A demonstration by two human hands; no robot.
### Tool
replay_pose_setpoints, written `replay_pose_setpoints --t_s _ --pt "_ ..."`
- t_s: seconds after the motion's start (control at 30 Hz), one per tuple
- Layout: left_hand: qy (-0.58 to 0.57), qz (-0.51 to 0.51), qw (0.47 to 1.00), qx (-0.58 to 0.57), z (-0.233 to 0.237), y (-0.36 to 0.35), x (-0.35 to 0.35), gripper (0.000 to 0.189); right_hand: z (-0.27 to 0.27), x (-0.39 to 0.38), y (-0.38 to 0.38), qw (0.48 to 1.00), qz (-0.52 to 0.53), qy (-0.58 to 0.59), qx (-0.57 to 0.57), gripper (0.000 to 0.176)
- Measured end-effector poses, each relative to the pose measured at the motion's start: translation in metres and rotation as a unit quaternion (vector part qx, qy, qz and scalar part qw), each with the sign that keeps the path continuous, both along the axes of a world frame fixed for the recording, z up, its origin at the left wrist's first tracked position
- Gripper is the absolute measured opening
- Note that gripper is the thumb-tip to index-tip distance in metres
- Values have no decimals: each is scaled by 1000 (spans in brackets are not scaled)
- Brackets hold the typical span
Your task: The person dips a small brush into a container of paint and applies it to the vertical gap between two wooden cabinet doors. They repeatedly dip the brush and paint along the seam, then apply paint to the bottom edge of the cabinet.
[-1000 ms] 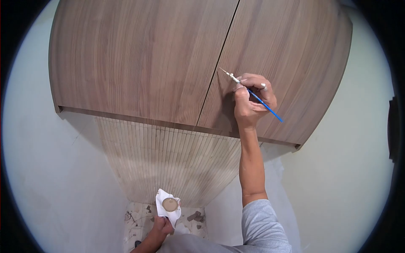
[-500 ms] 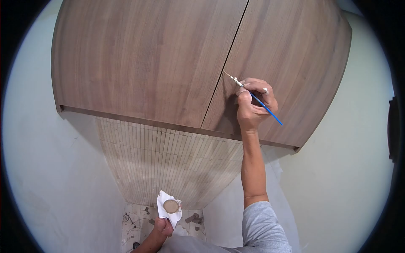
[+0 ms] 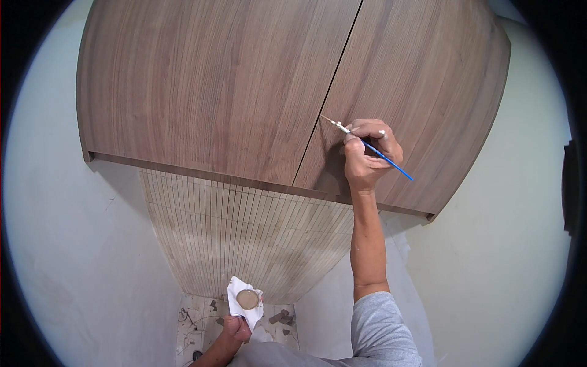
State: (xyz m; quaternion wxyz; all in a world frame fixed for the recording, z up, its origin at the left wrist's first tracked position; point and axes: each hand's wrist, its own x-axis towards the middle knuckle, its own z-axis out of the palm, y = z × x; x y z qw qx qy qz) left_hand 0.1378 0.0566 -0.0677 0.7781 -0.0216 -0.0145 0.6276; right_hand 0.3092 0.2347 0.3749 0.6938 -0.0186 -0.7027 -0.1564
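Brush [image 3: 391, 165]: pinched in right hand [image 3: 367, 159], tip at door seam [image 3: 342, 55].
Cloth [image 3: 235, 290]: gripped with round dish [image 3: 247, 299] in left hand [image 3: 235, 329].

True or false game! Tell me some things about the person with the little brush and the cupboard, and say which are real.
The right hand holds a thin brush with a blue handle. True.
The brush tip is on the striped tiles. False: it is up where the two wooden cabinet doors meet.
The left hand holds a white cloth with a small round pot on it. True.
The cabinet doors stand open. False: both are shut.
The sleeve is red. False: it is grey.
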Motion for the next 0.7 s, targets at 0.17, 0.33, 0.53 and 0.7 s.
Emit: replay_pose_setpoints --t_s 0.17,0.33,0.53,0.7 --pt "-30 -18 999 -9 6 0 -2 49 3 -11 -2 997 19 73 -17 14" --pt "-5 -10 1000 -7 11 0 -2 50 5 -15 -4 998 1 65 -16 15" --pt "3 -7 1000 4 6 2 -3 51 3 -6 -1 1000 -6 16 6 16" --pt "1 -7 1000 2 13 0 -3 51 4 -11 -2 998 25 57 -2 16"
